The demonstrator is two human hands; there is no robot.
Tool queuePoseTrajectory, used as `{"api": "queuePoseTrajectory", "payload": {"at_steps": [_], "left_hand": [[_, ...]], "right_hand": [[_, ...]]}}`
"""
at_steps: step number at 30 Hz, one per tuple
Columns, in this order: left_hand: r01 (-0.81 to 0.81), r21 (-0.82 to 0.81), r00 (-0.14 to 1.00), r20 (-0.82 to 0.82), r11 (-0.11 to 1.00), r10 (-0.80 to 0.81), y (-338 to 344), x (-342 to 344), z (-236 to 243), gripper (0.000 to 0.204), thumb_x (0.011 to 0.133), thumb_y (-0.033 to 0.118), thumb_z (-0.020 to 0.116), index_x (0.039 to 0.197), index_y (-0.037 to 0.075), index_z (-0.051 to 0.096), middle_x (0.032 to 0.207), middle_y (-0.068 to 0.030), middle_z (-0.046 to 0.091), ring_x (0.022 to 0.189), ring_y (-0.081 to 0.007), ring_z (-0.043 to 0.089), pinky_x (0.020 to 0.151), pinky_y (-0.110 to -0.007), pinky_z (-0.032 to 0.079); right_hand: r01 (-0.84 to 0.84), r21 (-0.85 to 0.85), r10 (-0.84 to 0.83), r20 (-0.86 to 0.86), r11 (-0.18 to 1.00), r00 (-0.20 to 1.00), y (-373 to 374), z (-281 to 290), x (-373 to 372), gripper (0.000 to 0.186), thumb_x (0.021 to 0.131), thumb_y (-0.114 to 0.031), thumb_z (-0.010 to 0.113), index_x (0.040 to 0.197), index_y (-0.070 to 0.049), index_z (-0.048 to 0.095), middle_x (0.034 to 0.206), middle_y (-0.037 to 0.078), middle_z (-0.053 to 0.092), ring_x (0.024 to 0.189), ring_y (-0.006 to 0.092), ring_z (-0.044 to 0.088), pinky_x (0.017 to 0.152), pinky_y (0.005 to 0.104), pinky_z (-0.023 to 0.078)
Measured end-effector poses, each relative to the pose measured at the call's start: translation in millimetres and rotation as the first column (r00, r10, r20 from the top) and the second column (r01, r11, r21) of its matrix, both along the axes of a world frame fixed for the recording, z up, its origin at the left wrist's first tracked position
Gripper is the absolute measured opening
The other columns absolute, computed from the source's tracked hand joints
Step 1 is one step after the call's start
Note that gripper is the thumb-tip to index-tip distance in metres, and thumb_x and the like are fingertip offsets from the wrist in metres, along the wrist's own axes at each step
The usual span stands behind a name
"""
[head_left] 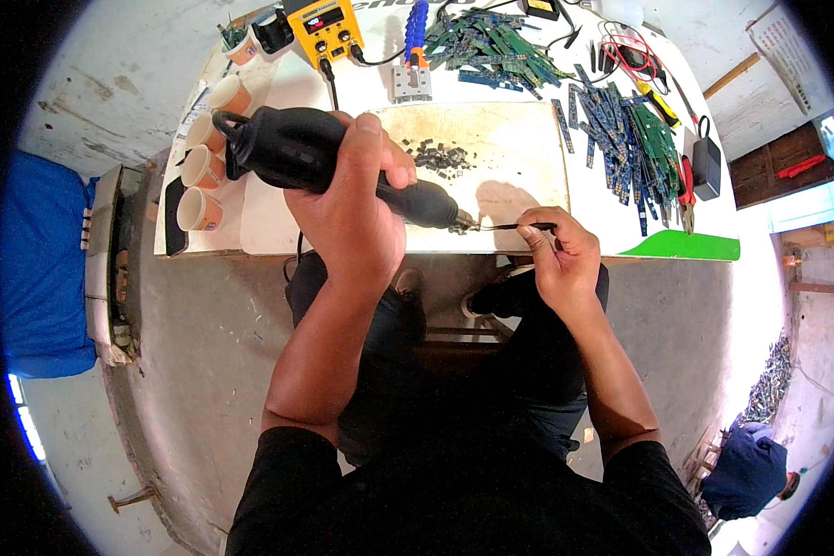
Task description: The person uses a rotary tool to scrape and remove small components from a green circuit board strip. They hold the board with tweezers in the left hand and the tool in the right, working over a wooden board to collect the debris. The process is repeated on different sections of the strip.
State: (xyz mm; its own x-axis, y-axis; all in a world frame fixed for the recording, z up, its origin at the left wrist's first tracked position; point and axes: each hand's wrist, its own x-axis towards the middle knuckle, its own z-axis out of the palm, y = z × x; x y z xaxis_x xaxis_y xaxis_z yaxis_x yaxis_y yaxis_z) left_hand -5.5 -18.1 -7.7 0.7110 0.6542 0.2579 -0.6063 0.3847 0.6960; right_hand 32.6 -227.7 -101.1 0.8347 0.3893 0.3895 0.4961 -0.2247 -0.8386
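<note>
One heat gun (292, 153): left hand (357, 208) wraps around it
Thin tool (539, 226): right hand (568, 264) pinches it
Nozzle (460, 220): just beside thin tool's tip, over board (519, 139)
Dark chips (445, 159): scattered on board

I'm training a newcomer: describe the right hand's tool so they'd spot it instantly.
On the white table, find the tan board. Over its near side, the right hand pinches a thin black tool, slimmer than the bulky black tool in the left hand.
</note>
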Motion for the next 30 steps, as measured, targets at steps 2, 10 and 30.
{"api": "queuePoseTrajectory", "payload": {"at_steps": [2,10,30], "left_hand": [[-0.004,0.009,1.000,-0.003,1.000,0.004,0.0,0.3,0.0,0.015,0.085,-0.007,0.060,0.078,0.004,0.053,0.062,-0.0056,0.056,0.054,-0.0149,0.053,0.056,-0.028,0.045],[-0.004,-0.012,1.000,0.004,1.000,0.004,0.4,0.9,0.8,0.013,0.085,-0.008,0.058,0.081,0.002,0.051,0.061,-0.0055,0.053,0.052,-0.0150,0.051,0.055,-0.029,0.045],[-0.192,-0.038,0.981,0.020,0.981,0.193,31.6,0.1,3.0,0.013,0.087,0.004,0.067,0.086,0.006,0.055,0.067,-0.0040,0.053,0.055,-0.0152,0.053,0.055,-0.029,0.048]], "right_hand": [[0.002,0.005,-0.002,0.000,1.000,1.000,0.3,-0.5,-0.2,0.006,0.091,0.005,0.064,0.096,0.001,0.064,0.092,0.007,0.070,0.081,0.0099,0.060,0.074,0.0229,0.047],[0.012,0.023,-0.012,0.008,1.000,1.000,1.1,-1.9,0.6,0.005,0.091,0.001,0.066,0.095,0.001,0.067,0.091,0.013,0.070,0.078,0.0168,0.066,0.070,0.0275,0.051],[0.094,-0.017,-0.093,0.042,0.995,0.995,36.7,6.9,43.0,0.011,0.089,-0.005,0.070,0.099,0.000,0.069,0.091,0.014,0.072,0.077,0.0207,0.068,0.072,0.0304,0.053]]}}
